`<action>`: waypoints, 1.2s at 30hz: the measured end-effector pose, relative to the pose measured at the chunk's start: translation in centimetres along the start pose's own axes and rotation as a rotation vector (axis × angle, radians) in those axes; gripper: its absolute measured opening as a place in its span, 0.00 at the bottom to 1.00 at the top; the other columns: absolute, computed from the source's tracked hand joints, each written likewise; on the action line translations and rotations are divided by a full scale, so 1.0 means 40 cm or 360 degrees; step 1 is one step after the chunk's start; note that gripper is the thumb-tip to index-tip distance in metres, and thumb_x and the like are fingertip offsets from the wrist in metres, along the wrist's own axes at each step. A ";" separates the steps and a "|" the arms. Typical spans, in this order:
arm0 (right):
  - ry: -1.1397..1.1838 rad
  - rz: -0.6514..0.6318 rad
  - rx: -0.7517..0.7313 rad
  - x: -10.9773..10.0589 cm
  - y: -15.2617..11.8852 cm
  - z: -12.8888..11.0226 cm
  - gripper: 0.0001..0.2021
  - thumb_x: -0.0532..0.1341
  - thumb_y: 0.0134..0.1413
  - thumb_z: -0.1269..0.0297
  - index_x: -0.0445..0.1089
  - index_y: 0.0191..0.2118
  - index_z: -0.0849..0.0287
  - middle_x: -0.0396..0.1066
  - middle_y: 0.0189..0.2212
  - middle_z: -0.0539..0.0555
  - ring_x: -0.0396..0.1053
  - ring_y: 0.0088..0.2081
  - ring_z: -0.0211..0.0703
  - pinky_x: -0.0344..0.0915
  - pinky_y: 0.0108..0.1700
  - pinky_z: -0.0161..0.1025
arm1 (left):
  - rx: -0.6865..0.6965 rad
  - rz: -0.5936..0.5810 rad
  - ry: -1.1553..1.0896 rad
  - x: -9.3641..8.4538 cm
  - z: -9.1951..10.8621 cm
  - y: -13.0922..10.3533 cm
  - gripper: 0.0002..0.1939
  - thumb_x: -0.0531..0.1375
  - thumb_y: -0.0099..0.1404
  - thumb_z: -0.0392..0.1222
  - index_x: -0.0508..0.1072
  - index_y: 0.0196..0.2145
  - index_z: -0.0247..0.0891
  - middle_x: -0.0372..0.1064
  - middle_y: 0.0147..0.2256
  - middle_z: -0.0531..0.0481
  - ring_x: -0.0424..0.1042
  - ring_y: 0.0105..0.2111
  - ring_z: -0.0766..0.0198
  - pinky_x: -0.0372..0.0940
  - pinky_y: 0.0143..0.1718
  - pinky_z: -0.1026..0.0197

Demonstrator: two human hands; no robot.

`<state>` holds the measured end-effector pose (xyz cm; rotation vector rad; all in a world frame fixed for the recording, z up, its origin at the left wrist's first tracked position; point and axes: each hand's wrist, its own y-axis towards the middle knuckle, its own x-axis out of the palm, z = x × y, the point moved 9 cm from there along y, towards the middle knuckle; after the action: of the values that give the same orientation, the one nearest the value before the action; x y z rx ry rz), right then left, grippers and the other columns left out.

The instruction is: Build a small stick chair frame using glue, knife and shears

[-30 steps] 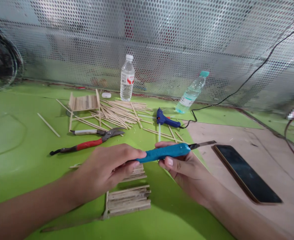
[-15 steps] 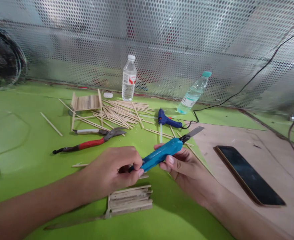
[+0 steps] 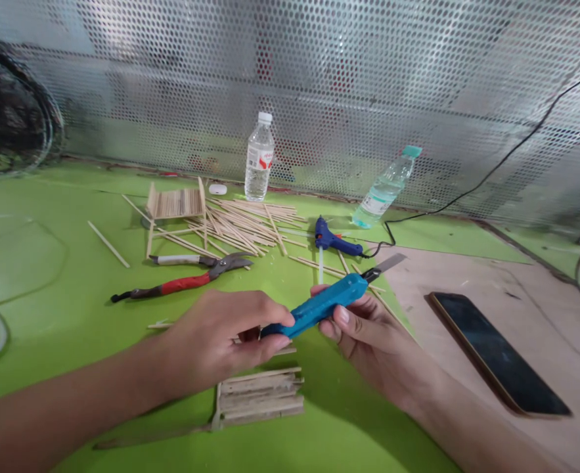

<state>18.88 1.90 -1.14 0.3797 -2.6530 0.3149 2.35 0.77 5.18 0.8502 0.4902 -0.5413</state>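
Observation:
A blue utility knife (image 3: 323,303) is held in the air between both hands, its blade extended and pointing up to the right. My left hand (image 3: 230,328) pinches the rear end of the handle between thumb and fingers. Around the front half, near the blade, my right hand (image 3: 368,328) is closed with the thumb on the side. Below the knife, a small panel of glued sticks (image 3: 260,397) lies on the green table (image 3: 358,433), partly covered by my left hand. Pruning shears (image 3: 186,282) with one red and one white handle rest beyond my left hand.
A pile of thin wooden sticks (image 3: 240,226) lies beside a small stick-built chair (image 3: 176,203). Behind stand a clear water bottle (image 3: 259,161) and a tilted green-capped bottle (image 3: 383,190). A blue glue gun (image 3: 336,240) trails a black cord. At right lies a phone (image 3: 496,355).
My left fingers have shifted on the rear of the knife handle, the index finger now lying straighter along it. The whole view has moved slightly; the other things stay put.

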 end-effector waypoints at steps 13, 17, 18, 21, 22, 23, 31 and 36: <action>0.0041 0.0051 0.0029 -0.020 0.007 0.008 0.09 0.75 0.54 0.63 0.84 0.42 0.47 0.83 0.42 0.48 0.78 0.43 0.34 0.74 0.47 0.27 | 0.0087 -0.0007 0.0183 -0.001 0.005 0.005 0.12 0.59 0.76 0.39 0.72 0.55 0.40 0.78 0.36 0.54 0.74 0.28 0.72 0.67 0.27 0.70; 0.0103 0.0091 0.0049 -0.026 0.007 0.012 0.09 0.76 0.52 0.63 0.84 0.40 0.48 0.83 0.39 0.46 0.78 0.40 0.33 0.74 0.46 0.27 | 0.0235 -0.0026 0.0341 -0.003 0.023 0.007 0.14 0.58 0.77 0.39 0.74 0.57 0.41 0.79 0.48 0.45 0.78 0.35 0.68 0.74 0.33 0.66; 0.0122 0.0119 0.0053 -0.031 0.008 0.013 0.10 0.77 0.51 0.63 0.84 0.40 0.48 0.83 0.38 0.46 0.78 0.38 0.32 0.74 0.45 0.27 | 0.0251 -0.0014 0.0353 -0.005 0.026 0.008 0.13 0.58 0.77 0.40 0.74 0.56 0.40 0.78 0.49 0.44 0.79 0.35 0.68 0.75 0.33 0.66; 0.0158 0.0213 0.0063 -0.050 0.008 0.019 0.10 0.78 0.48 0.63 0.84 0.39 0.48 0.82 0.39 0.45 0.77 0.37 0.31 0.74 0.43 0.26 | 0.0288 -0.0007 0.0346 -0.009 0.033 0.012 0.12 0.60 0.75 0.40 0.75 0.54 0.39 0.79 0.50 0.44 0.80 0.39 0.65 0.76 0.37 0.65; 0.0159 0.0232 0.0069 -0.054 0.008 0.021 0.11 0.78 0.48 0.63 0.84 0.39 0.48 0.82 0.40 0.45 0.77 0.37 0.31 0.74 0.43 0.26 | 0.0283 -0.0021 0.0330 -0.008 0.033 0.013 0.11 0.61 0.75 0.40 0.75 0.53 0.38 0.80 0.50 0.45 0.81 0.41 0.64 0.76 0.39 0.64; 0.0155 0.0235 0.0073 -0.055 0.007 0.023 0.10 0.78 0.48 0.63 0.84 0.39 0.48 0.82 0.40 0.46 0.77 0.37 0.31 0.74 0.42 0.26 | 0.0265 -0.0040 0.0307 -0.007 0.031 0.014 0.11 0.61 0.75 0.41 0.75 0.52 0.38 0.80 0.50 0.45 0.81 0.42 0.64 0.76 0.41 0.64; -0.0099 -0.0047 0.0027 0.004 -0.009 0.010 0.09 0.76 0.52 0.59 0.85 0.40 0.49 0.82 0.37 0.49 0.76 0.36 0.32 0.71 0.40 0.27 | -0.0025 -0.0179 0.0031 0.020 -0.008 0.000 0.07 0.64 0.73 0.46 0.77 0.40 0.40 0.78 0.42 0.51 0.77 0.36 0.68 0.69 0.37 0.65; -0.0154 -0.0097 0.0012 0.022 -0.011 0.006 0.12 0.77 0.50 0.58 0.85 0.42 0.47 0.81 0.38 0.49 0.76 0.37 0.35 0.71 0.41 0.30 | -0.0320 -0.0120 -0.0178 0.018 -0.030 -0.003 0.11 0.67 0.69 0.49 0.76 0.41 0.40 0.75 0.39 0.52 0.74 0.34 0.67 0.67 0.35 0.64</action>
<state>18.15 1.22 -0.86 0.4891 -2.7290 0.2944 2.60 1.48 3.99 0.6081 0.4668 -0.5946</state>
